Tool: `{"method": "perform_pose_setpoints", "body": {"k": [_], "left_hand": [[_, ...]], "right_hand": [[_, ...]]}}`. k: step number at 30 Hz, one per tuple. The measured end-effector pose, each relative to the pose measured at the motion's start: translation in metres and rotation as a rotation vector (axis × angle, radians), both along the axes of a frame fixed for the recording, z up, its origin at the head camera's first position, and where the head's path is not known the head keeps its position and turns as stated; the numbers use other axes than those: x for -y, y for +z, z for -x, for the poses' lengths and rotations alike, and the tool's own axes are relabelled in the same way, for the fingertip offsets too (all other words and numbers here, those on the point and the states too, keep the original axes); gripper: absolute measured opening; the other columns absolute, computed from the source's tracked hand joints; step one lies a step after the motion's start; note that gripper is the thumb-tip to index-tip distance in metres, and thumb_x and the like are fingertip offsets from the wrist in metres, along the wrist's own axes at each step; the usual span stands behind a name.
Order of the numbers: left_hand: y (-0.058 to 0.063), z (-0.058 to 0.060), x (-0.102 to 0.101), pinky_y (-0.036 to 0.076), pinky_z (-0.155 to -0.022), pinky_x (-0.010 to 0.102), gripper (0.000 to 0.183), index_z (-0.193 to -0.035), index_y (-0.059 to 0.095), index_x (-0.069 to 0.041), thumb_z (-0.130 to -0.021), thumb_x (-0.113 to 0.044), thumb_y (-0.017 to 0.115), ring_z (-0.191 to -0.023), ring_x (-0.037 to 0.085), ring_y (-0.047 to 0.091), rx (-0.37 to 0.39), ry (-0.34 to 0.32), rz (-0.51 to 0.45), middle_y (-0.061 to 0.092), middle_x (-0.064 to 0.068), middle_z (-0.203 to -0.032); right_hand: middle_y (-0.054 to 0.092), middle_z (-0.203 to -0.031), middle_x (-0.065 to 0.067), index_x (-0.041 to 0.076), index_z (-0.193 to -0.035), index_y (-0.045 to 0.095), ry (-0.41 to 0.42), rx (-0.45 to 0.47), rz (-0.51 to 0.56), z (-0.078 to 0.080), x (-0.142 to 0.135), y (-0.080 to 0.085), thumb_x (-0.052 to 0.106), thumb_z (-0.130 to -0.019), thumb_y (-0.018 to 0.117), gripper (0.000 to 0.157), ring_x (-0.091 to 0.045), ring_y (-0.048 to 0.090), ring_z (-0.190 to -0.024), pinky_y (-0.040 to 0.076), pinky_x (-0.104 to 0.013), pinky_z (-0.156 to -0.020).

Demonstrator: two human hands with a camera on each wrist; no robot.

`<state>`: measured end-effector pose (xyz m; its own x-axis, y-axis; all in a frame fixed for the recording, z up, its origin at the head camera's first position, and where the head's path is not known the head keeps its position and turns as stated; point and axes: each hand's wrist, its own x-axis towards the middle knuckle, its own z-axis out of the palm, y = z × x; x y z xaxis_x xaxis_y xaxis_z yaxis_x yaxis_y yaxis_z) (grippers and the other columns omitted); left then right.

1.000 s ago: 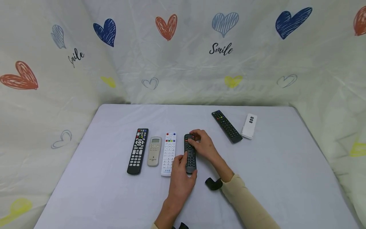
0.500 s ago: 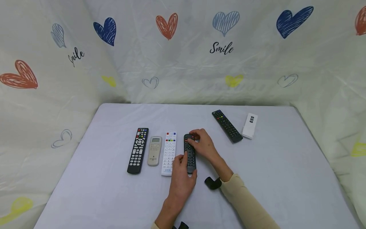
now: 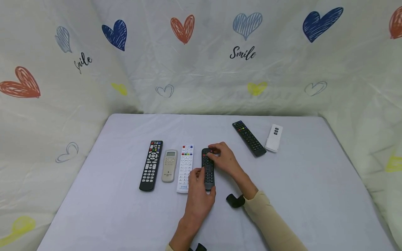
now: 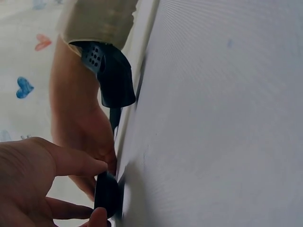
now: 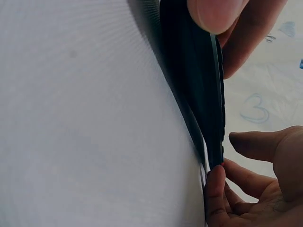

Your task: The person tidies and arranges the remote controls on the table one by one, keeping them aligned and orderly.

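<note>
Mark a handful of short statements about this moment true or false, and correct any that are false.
1. The left hand and right hand both hold the central black remote. True.
2. The right hand grips that remote's near end. False: it is at the far end; the left hand is at the near end.
3. The beige remote lies between a white-buttoned black remote and a white remote. True.
4. The beige remote lies right of both hands. False: it lies left of them.

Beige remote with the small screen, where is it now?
In the head view, the beige remote lies left of centre on the table, between the white-buttoned black remote and the long white remote.
</note>
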<state>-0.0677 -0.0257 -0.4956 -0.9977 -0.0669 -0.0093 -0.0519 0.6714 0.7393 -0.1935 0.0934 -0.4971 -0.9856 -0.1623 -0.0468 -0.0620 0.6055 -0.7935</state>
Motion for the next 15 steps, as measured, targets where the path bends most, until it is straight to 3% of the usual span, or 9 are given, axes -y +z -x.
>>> {"method": "perform_pose_setpoints", "body": {"k": [6,15], "left_hand": [[0.002,-0.001,0.0,0.051,-0.105,0.042,0.074,-0.152,0.048,0.0,-0.087,-0.013,0.083,-0.132,0.026,0.048,-0.035,0.016,0.018,0.042,0.014,-0.15],[0.004,0.002,-0.004,0.053,-0.099,0.04,0.051,-0.139,0.062,-0.007,-0.091,-0.014,0.079,-0.125,0.022,0.049,-0.193,0.016,0.043,0.049,0.009,-0.141]], "right_hand": [[0.064,-0.124,-0.016,0.006,-0.133,0.068,0.015,-0.001,0.023,0.0,-0.005,0.0,0.018,-0.099,0.07,0.035,-0.029,0.063,-0.113,0.053,-0.046,-0.097],[0.067,-0.12,-0.016,0.006,-0.126,0.07,0.003,-0.008,0.052,-0.003,-0.017,0.001,0.017,-0.1,0.069,0.028,-0.029,0.064,-0.108,0.052,-0.036,-0.084]]}}
